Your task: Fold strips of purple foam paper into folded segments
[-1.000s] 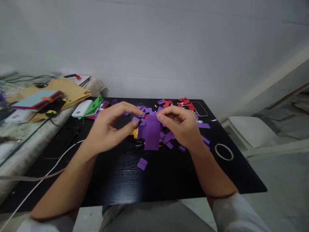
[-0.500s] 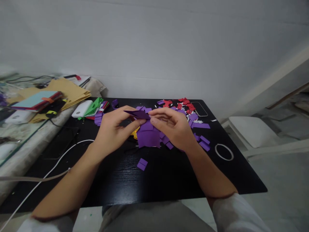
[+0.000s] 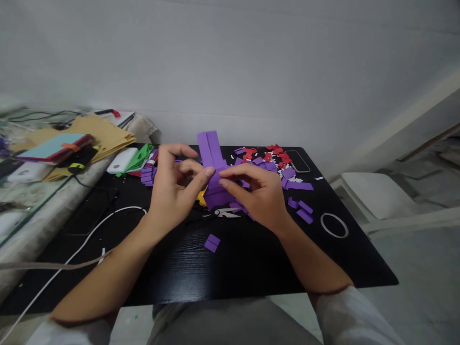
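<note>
A folded piece of purple paper (image 3: 211,151) stands up between my hands above the black table. A long creased strip points away from me, and a wider part hangs below. My right hand (image 3: 257,189) pinches the wider part's right side between thumb and forefinger. At the left edge my left hand (image 3: 176,179) has its thumb on the paper; the forefinger is raised off it, and another fingertip behind is partly hidden. Under the paper lies a small cutting tool with metal blades (image 3: 227,212), its handle mostly out of sight beside a yellow object (image 3: 201,196).
One small creased purple piece (image 3: 212,243) lies near me on the black table (image 3: 230,273). Purple, red (image 3: 276,153) and white scraps are scattered at the back right. A pale ring (image 3: 334,225) lies at right, a white cable (image 3: 89,235) at left.
The purple paper has been unfolded from a flat, edge-on position; its long strip now stands up away from me. The left forefinger has lifted off, and the metal blades have come into view.
</note>
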### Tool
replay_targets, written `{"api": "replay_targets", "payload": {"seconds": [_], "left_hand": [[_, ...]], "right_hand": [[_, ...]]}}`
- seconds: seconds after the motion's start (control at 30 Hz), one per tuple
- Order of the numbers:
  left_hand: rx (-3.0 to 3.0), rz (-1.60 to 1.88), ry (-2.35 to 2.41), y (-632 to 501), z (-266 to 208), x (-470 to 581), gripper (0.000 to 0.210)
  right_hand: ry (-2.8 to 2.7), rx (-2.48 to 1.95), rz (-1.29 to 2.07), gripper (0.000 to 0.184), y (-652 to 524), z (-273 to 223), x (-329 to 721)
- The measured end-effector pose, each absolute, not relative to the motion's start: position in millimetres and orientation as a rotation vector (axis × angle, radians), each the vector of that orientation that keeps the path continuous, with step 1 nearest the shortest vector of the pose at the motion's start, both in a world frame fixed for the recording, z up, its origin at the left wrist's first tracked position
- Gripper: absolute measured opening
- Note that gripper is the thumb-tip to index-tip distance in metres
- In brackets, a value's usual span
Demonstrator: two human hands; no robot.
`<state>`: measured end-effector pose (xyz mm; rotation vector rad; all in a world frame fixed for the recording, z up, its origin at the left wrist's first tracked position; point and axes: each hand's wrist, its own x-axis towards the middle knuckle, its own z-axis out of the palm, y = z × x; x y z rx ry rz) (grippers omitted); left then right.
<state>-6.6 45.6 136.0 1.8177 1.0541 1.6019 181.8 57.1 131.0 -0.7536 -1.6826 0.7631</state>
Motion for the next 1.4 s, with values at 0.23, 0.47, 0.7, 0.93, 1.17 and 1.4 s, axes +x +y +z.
{"api": "replay_targets", "payload": {"seconds": [0.23,0.47,0.7,0.93,1.17,1.4], "left_hand": [[2.029,1.587,1.107,41.5,136.3,-10.7,0.021],[2.151,1.683,1.116,40.3,138.7,-10.0,0.017],[2.212,1.685,1.138,39.1,141.3,-9.9,0.011],[2.215,1.697,1.169,39.9,141.6,-10.3,0.008],[2.211,1.708,1.169,39.8,142.1,-9.7,0.009],[2.271,1.668,1.107,44.4,140.3,-12.2,0.012]], "right_hand": [[-1.631,-0.776,0.59,0.014,56.6,131.4,185.0],[-1.705,-0.745,0.39,0.015,54.8,132.9,186.9],[-1.712,-0.768,0.327,0.014,52.8,132.8,185.1],[-1.712,-0.745,0.323,0.015,53.7,130.9,185.0],[-1.708,-0.751,0.283,0.015,53.6,131.4,184.8],[-1.723,-0.753,0.348,0.01,51.6,135.1,182.7]]}}
